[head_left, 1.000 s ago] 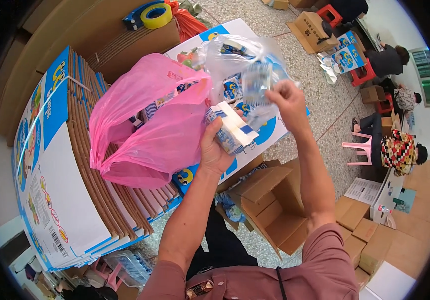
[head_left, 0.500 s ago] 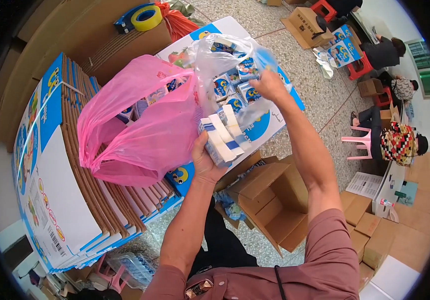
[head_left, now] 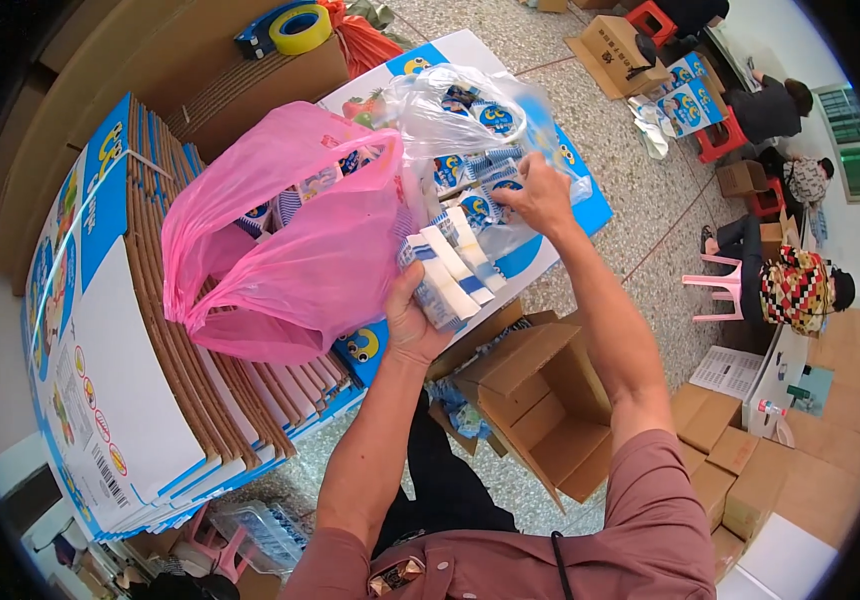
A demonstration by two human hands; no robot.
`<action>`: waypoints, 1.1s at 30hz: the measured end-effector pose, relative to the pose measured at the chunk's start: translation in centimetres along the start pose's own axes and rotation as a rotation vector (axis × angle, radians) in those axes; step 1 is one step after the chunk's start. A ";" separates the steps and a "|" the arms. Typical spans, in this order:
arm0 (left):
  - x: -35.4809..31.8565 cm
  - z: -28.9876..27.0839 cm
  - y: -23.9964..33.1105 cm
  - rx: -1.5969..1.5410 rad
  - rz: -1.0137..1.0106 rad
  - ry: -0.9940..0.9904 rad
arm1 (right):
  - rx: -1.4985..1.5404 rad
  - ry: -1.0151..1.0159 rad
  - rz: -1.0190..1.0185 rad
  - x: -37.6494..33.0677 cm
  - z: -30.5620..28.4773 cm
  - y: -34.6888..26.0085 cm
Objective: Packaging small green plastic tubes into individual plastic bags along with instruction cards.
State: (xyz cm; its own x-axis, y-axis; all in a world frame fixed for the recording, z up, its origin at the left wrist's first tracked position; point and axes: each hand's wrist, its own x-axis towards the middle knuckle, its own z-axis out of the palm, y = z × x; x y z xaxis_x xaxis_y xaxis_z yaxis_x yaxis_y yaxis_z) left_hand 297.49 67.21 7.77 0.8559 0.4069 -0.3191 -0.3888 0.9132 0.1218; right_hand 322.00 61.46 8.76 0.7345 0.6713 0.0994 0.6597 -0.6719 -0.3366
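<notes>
My left hand [head_left: 416, 318] is closed round a short row of small white-and-blue boxes [head_left: 442, 272], held side by side below the clear bag. My right hand [head_left: 542, 196] reaches into the mouth of the clear plastic bag [head_left: 420, 118], its fingers bent together against the small boxes [head_left: 478, 207] there. What lies between its fingertips is hidden. More blue, white and yellow boxes lie loose inside that bag. To the left a pink plastic bag [head_left: 290, 255] slumps open, with similar small boxes [head_left: 285, 208] showing through its opening.
Both bags rest on stacked flat printed cartons [head_left: 140, 380]. Yellow tape [head_left: 302, 30] lies on brown cardboard at the back left. An open brown carton [head_left: 540, 400] stands on the floor below my right arm. Several people sit at the right, near a pink stool [head_left: 712, 290].
My right hand has moved slightly down and toward me within the clear bag, and the bag's near edge has shifted. My left hand keeps its boxes in nearly the same place.
</notes>
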 end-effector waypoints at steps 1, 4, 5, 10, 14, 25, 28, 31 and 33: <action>0.2 0.0 -0.2 -0.003 -0.003 -0.004 | 0.149 -0.034 0.043 -0.1 -0.6 0.5; 0.7 0.4 -0.1 -0.035 -0.034 -0.032 | 0.175 0.289 -0.158 -1.5 -3.0 -0.2; 0.9 0.8 0.0 -0.035 -0.035 -0.033 | 0.092 0.406 -0.236 -2.1 -4.7 -1.5; 1.3 2.2 1.3 -0.045 -0.059 -0.183 | 0.613 -0.267 -0.042 -4.3 -9.6 -7.6; 1.9 3.0 0.0 0.023 0.002 -0.126 | 0.526 -0.237 -0.109 -4.2 -5.6 -8.1; 0.3 0.9 -0.4 0.035 -0.013 -0.062 | -0.059 0.070 -0.120 6.8 3.8 1.1; -0.4 -0.1 1.1 -0.054 -0.024 -0.064 | -0.180 -0.048 0.009 7.0 4.1 -1.5; -0.5 0.3 0.7 -0.060 -0.020 -0.029 | -0.217 -0.101 -0.033 8.3 3.3 0.5; -0.6 0.0 1.0 -0.072 -0.013 -0.030 | -0.179 -0.121 -0.102 8.8 3.0 0.8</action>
State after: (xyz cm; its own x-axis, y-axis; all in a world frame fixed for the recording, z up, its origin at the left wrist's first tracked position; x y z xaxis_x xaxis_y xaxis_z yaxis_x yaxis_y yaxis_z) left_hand 296.60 67.90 8.10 0.8706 0.3964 -0.2913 -0.4001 0.9151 0.0494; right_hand 328.48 67.75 6.56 0.6455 0.7637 0.0076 0.7549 -0.6365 -0.1582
